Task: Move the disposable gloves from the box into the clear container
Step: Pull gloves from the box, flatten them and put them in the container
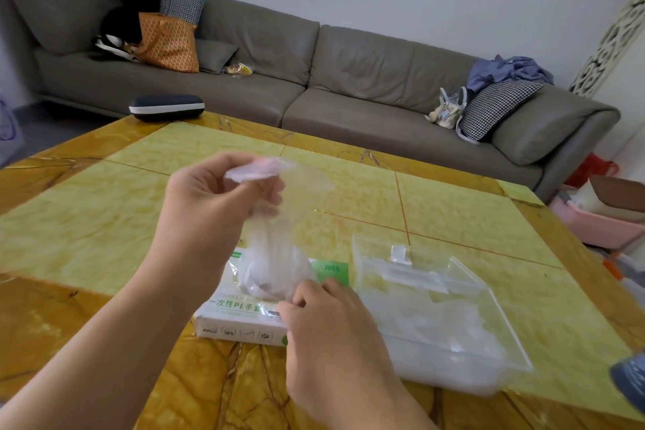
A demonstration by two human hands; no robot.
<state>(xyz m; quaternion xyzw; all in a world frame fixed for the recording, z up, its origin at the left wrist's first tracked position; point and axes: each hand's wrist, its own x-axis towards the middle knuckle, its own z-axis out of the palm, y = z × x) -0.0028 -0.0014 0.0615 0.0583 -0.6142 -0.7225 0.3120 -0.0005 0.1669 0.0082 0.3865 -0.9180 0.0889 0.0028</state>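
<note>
Two hands work above the table [104, 206] at frame centre. Left hand [206, 202], raised, pinches the upper end of a thin disposable glove [275, 241] between curled fingers [258, 194]. Right hand [331, 335], lower, has fingers curled onto the glove's bottom end, directly over the box [237, 319]. Box lies flat on the table, lower centre. Clear container [453, 332] sits just beside the box, at lower right, lid hinged back, with crumpled gloves inside. Grey sofa [349, 80] spans the upper frame.
</note>
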